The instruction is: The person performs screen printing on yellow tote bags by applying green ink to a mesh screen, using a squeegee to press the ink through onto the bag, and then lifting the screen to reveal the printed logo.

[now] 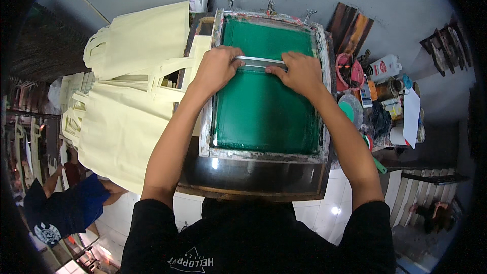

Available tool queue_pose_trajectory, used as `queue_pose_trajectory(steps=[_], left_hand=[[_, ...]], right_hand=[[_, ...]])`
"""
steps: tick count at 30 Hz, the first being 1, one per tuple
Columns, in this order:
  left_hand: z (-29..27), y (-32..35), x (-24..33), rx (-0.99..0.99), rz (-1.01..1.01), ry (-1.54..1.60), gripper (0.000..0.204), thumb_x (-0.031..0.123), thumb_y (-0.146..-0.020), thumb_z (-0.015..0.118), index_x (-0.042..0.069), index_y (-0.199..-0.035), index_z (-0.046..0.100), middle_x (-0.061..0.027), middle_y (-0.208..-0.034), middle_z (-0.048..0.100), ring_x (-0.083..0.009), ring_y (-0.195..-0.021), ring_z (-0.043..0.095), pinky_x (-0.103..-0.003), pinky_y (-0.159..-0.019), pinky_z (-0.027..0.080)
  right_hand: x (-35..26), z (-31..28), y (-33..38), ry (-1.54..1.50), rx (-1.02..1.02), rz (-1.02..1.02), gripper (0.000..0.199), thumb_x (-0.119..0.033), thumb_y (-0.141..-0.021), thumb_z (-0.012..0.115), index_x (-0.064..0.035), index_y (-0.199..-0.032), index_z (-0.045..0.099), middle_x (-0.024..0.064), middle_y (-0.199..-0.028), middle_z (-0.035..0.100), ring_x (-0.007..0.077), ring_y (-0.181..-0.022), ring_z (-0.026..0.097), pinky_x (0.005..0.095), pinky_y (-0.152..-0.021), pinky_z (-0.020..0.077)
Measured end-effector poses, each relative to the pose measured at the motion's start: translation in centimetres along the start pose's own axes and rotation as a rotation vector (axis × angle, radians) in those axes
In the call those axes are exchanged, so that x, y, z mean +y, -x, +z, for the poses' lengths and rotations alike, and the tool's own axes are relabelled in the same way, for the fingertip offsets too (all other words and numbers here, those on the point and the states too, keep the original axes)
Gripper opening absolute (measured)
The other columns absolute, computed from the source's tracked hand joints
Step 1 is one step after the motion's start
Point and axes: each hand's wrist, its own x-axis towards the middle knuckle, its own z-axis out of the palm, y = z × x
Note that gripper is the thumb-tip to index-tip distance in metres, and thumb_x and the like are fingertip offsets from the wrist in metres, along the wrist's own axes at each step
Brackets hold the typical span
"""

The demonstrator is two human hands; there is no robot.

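Observation:
A screen-printing frame (207, 122) with green mesh lies flat on a dark table in front of me. Across its upper half lies a squeegee (259, 62) with a pale metal handle. My left hand (217, 68) grips the squeegee's left end, and my right hand (300, 72) grips its right end. Both hands press down on it, fingers curled over the handle. The blade itself is hidden under my hands and the handle. Green ink coats the mesh (264, 116) below the squeegee.
Several cream tote bags (127, 122) lie stacked to the left of the frame. Ink tubs, a bottle and a paper sheet (411, 114) crowd a shelf on the right. Another person in a dark shirt (66, 208) crouches at lower left. White floor tiles (350, 193) show below.

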Motion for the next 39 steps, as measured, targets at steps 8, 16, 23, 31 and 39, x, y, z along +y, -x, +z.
queue_pose_trajectory(steps=[8, 16, 23, 31, 39], left_hand=[[-0.9, 9.2, 3.9, -0.048, 0.000, 0.019, 0.015, 0.011, -0.085, 0.073, 0.001, -0.097, 0.073, -0.0184, -0.091, 0.070, -0.0374, -0.087, 0.066, -0.044, -0.079, 0.052], [-0.4, 18.1, 5.2, -0.030, 0.153, 0.125, 0.049, 0.016, -0.077, 0.082, 0.002, -0.122, 0.066, -0.0157, -0.113, 0.070, -0.0342, -0.108, 0.065, -0.045, -0.095, 0.049], [1.1, 22.2, 2.0, 0.202, 0.197, -0.082, 0.113, 0.038, -0.067, 0.091, 0.010, -0.157, 0.027, -0.0198, -0.158, 0.038, -0.0392, -0.146, 0.037, -0.061, -0.119, 0.017], [-6.0, 13.9, 7.0, 0.774, 0.221, 0.209, 0.104, 0.047, -0.085, 0.076, 0.005, -0.159, 0.015, -0.0268, -0.155, 0.038, -0.0401, -0.145, 0.037, -0.052, -0.120, 0.022], [-2.9, 11.7, -4.5, 0.060, -0.191, -0.334, 0.043, 0.026, -0.081, 0.079, 0.005, -0.116, 0.067, -0.0133, -0.117, 0.063, -0.0327, -0.119, 0.050, -0.048, -0.105, 0.031]], right_hand=[[-5.7, -3.2, 7.7, -0.056, -0.135, 0.042, 0.042, -0.047, -0.081, 0.074, -0.0060, -0.079, 0.064, 0.0121, -0.076, 0.065, 0.0311, -0.074, 0.068, 0.0451, -0.061, 0.0532], [-9.7, -3.9, 15.3, 0.027, -0.045, -0.070, 0.026, -0.027, -0.074, 0.074, -0.0087, -0.088, 0.060, 0.0071, -0.084, 0.056, 0.0250, -0.082, 0.061, 0.0373, -0.067, 0.0497], [-9.6, -5.2, 16.5, -0.056, 0.043, -0.120, 0.023, -0.017, -0.073, 0.069, -0.0070, -0.092, 0.063, 0.0061, -0.090, 0.060, 0.0240, -0.087, 0.062, 0.0388, -0.073, 0.0521], [-8.1, -17.5, 7.0, 0.161, 0.508, -0.192, 0.018, -0.015, -0.076, 0.069, -0.0091, -0.093, 0.067, 0.0073, -0.096, 0.065, 0.0264, -0.088, 0.065, 0.0405, -0.073, 0.0539], [-4.5, -27.0, -6.9, 0.011, 0.367, 0.049, 0.034, -0.031, -0.093, 0.065, 0.0019, -0.090, 0.070, 0.0230, -0.080, 0.068, 0.0386, -0.075, 0.065, 0.0442, -0.072, 0.0511]])
